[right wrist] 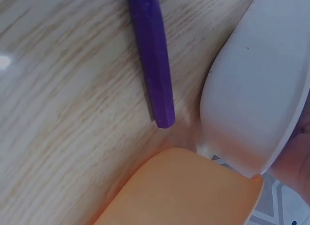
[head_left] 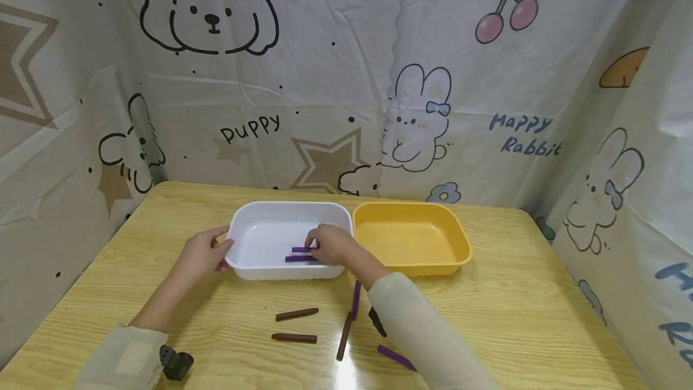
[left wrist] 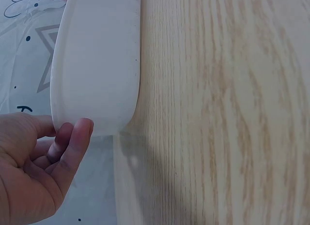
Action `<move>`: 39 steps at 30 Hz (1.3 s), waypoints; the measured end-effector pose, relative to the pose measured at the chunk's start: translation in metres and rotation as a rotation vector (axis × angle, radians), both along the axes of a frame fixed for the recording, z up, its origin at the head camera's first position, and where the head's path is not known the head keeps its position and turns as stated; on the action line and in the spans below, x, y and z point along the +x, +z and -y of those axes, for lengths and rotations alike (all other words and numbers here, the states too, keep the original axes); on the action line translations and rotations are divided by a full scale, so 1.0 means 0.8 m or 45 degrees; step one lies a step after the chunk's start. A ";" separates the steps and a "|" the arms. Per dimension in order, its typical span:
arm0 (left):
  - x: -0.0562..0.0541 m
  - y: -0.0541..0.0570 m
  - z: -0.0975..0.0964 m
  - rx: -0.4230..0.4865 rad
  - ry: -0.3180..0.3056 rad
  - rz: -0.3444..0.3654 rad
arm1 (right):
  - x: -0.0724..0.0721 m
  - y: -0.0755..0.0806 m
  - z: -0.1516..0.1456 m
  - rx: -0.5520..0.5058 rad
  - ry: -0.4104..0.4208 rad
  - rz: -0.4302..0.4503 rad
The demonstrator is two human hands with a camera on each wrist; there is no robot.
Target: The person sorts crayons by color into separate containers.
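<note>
At the left end of the white plastic tray (head_left: 254,271), my left hand (head_left: 203,250) pinches the rim between thumb and fingers. The left wrist view shows the same hand (left wrist: 43,162) with its fingertips against the tray's end wall (left wrist: 97,70). My right hand (head_left: 331,244) reaches over the right part of the white tray, fingers curled around the end of a purple crayon (head_left: 301,250). Just in front of it a second purple crayon (head_left: 298,259) lies in the tray. Only a part of the right hand (right wrist: 295,159) shows in its wrist view, behind the tray wall.
A yellow tray (head_left: 411,269) stands right beside the white one. On the wooden table (head_left: 520,312) in front lie three brown crayons (head_left: 296,314) and two purple ones (head_left: 355,300), one partly behind the right sleeve (head_left: 428,324). Printed cloth (head_left: 325,89) surrounds the table's back and sides.
</note>
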State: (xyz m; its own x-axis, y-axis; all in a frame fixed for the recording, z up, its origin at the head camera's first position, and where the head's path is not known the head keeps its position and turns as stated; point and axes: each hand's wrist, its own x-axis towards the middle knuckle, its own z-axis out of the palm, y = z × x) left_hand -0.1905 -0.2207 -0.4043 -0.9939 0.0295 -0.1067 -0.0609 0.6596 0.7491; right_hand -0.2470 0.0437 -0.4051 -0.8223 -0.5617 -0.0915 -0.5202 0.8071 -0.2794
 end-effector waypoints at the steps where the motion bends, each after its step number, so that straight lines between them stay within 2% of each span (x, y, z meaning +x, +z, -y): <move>1: 0.000 0.000 0.000 0.000 0.000 0.001 | 0.000 0.000 0.000 0.007 -0.002 0.003; 8: 0.001 0.001 0.000 0.002 -0.002 -0.007 | 0.000 0.000 0.002 0.017 -0.035 0.027; 20: 0.000 -0.001 0.002 0.004 -0.002 -0.010 | -0.001 -0.001 0.011 0.023 -0.029 0.031; 28: 0.000 0.001 0.000 0.014 -0.003 -0.014 | -0.001 0.001 0.015 0.034 -0.002 0.095; 39: 0.000 0.002 0.000 0.001 -0.002 -0.014 | -0.002 -0.002 0.016 0.019 -0.023 0.125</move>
State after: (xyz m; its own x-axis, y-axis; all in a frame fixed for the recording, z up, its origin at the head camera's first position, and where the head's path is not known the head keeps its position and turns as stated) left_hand -0.1901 -0.2208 -0.4031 -0.9949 0.0307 -0.0957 -0.0518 0.6594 0.7500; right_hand -0.2482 0.0310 -0.4069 -0.8191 -0.5447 -0.1800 -0.4761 0.8206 -0.3162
